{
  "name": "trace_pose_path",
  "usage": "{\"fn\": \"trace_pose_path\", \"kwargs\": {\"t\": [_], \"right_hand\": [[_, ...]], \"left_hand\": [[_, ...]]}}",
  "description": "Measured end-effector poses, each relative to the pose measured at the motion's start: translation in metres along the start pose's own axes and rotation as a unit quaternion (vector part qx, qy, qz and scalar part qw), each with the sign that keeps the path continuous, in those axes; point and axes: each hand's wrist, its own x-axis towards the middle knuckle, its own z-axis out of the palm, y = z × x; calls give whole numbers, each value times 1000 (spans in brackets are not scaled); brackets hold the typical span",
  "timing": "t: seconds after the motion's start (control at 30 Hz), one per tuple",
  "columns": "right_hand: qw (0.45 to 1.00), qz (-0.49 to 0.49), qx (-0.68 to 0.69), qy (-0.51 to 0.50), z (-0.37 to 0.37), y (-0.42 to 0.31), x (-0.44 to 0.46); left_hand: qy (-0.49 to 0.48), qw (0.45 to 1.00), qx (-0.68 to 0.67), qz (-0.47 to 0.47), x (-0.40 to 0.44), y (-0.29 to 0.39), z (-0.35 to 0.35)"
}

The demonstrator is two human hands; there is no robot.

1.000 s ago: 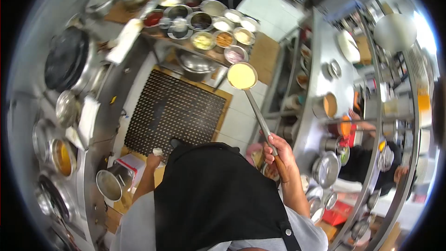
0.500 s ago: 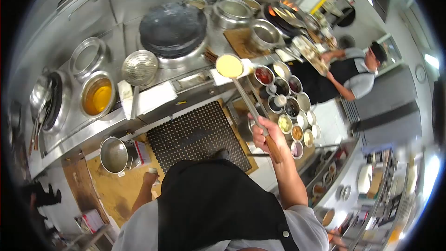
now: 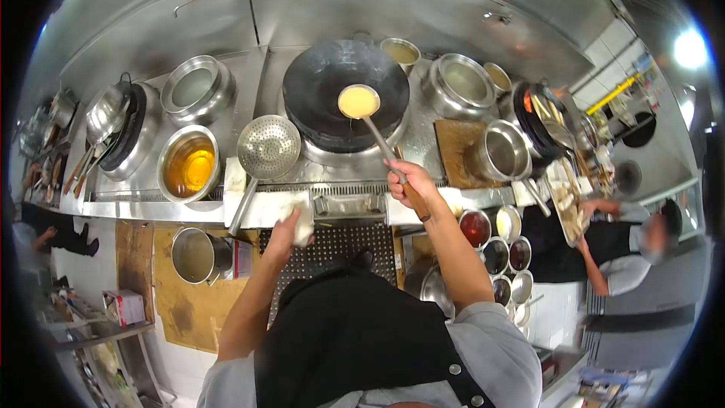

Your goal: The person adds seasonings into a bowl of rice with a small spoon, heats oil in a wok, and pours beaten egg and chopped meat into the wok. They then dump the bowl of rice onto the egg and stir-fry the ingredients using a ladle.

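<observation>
My right hand (image 3: 411,181) is closed around the wooden grip of a long-handled ladle (image 3: 380,141). Pale yellow liquid (image 3: 358,101) fills the ladle's bowl, which is over the front right part of a black wok (image 3: 321,76) on the stove. My left hand (image 3: 282,233) holds a bunched white cloth (image 3: 303,225) in front of the counter edge. A perforated skimmer (image 3: 269,147) rests left of the wok, its handle reaching over the counter edge. Beside it stands a metal bowl of amber liquid (image 3: 190,164).
Metal pots (image 3: 461,83) flank the wok. A wooden board (image 3: 453,147) lies to its right, carrying an open pot (image 3: 504,151). Seasoning tubs (image 3: 496,255) stand at my right. A co-worker (image 3: 604,234) there holds a tray (image 3: 565,195). On the floor lies a perforated black mat (image 3: 325,248).
The ladle has moved from beside the seasoning tubs to over the wok. My left hand has risen with the cloth from low at my side to the counter edge. My view has turned.
</observation>
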Motion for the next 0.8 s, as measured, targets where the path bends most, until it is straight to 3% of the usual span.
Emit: {"fn": "trace_pose_path", "kwargs": {"t": [0.07,0.2,0.37,0.5,0.6,0.7,0.8], "right_hand": [[998,-6,-61,3,-8,-21,27],[988,1,-151,24,-30,-49,74],[972,4,-229,47,-38,-70,98],[944,-34,-315,92,-33,-77,97],[959,-76,-255,95,-20,-76,85],[999,-45,2,18,-4,-78,69],[994,-26,99,-27,6,-65,67]], "left_hand": [[-38,998,-54,4,53,26,44],[42,999,-13,2,135,68,101],[114,991,-8,-70,219,75,117],[156,987,-10,21,201,74,124],[157,985,-14,72,204,74,122],[144,989,6,40,192,87,123],[94,995,35,6,184,91,111]]}}
